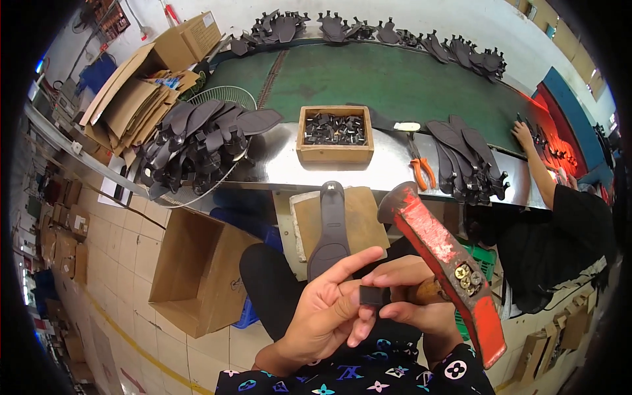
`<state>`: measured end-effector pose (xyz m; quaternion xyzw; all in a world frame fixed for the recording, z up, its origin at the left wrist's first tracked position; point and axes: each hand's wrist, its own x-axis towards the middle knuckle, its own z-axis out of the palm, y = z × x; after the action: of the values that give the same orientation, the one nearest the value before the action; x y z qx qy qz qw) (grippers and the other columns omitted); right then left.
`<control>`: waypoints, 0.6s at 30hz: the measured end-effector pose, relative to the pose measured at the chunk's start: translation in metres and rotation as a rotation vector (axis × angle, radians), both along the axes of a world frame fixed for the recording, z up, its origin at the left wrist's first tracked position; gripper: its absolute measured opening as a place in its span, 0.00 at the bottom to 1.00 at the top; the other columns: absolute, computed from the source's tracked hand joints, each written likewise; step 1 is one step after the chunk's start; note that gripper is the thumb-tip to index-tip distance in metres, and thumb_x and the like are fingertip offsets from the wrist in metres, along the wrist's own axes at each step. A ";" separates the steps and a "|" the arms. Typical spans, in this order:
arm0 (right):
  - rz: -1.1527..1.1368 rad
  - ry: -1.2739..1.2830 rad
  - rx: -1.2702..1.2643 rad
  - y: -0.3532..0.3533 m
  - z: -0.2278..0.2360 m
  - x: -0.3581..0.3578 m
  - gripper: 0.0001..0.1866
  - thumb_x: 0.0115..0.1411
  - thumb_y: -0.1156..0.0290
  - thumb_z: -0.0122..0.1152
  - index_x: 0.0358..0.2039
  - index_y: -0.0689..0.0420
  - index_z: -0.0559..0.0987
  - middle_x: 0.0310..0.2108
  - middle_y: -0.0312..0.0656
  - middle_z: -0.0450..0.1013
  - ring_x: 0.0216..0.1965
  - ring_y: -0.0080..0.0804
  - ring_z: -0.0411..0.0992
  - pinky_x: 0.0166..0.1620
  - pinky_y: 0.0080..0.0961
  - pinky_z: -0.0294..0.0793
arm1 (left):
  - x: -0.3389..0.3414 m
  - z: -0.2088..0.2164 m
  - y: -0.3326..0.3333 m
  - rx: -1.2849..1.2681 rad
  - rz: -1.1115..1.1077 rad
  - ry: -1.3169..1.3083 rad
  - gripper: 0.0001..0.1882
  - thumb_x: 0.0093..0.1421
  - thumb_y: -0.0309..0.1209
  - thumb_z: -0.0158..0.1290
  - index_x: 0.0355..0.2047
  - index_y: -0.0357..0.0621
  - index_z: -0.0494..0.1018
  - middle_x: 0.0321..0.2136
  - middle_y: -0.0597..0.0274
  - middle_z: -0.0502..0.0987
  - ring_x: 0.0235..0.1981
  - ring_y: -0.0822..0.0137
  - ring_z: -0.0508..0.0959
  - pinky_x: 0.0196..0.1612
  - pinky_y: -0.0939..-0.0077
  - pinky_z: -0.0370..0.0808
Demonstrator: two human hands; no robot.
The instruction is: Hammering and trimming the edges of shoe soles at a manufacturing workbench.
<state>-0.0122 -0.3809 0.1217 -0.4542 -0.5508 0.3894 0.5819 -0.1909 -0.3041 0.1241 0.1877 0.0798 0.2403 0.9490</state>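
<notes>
A small black block, probably a heel tip, is pinched between my two hands above my lap. My left hand grips it with the thumb while its index finger stretches away. The fingers of my right hand touch its other side. That same hand also holds a hammer with a worn red head; its wooden handle is mostly hidden. Beyond my hands, a dark shoe sole lies on a brown board, its heel end pointing away from me.
On the metal bench stand a wooden box of small black parts, orange-handled pliers and stacked soles. A wire basket heaped with soles is at left, above a cardboard box. Behind runs a green conveyor belt. A co-worker's hand is right.
</notes>
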 end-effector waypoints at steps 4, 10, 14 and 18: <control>-0.023 -0.034 -0.003 0.007 0.004 0.001 0.19 0.55 0.78 0.71 0.48 0.62 0.80 0.43 0.51 0.78 0.40 0.36 0.78 0.39 0.26 0.75 | 0.002 -0.003 0.014 0.171 0.051 0.138 0.32 0.70 0.30 0.51 0.70 0.38 0.52 0.32 0.59 0.77 0.28 0.69 0.77 0.28 0.79 0.75; -0.238 -0.227 -0.018 0.063 -0.020 0.021 0.13 0.55 0.76 0.69 0.41 0.65 0.82 0.32 0.42 0.80 0.32 0.19 0.76 0.37 0.19 0.75 | 0.034 -0.114 0.138 1.645 0.792 1.060 0.26 0.59 0.34 0.63 0.54 0.34 0.71 0.46 0.45 0.78 0.42 0.52 0.81 0.46 0.65 0.77; -0.195 -0.200 -0.215 0.107 -0.045 0.031 0.13 0.56 0.75 0.68 0.41 0.66 0.81 0.28 0.37 0.78 0.28 0.18 0.72 0.33 0.21 0.73 | 0.054 -0.134 0.179 1.616 0.606 0.811 0.22 0.57 0.33 0.64 0.49 0.36 0.75 0.45 0.45 0.79 0.42 0.49 0.81 0.48 0.64 0.76; -0.205 -0.237 -0.130 0.132 -0.099 0.054 0.14 0.58 0.72 0.69 0.43 0.66 0.82 0.30 0.39 0.80 0.30 0.18 0.75 0.34 0.21 0.76 | 0.060 -0.138 0.156 1.439 0.420 0.884 0.16 0.51 0.30 0.65 0.40 0.37 0.79 0.39 0.51 0.83 0.42 0.51 0.82 0.47 0.67 0.77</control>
<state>0.0417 -0.2485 0.0227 -0.5874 -0.5399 0.3068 0.5189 -0.1308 -0.1476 -0.0142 0.7994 0.3028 0.3076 0.4178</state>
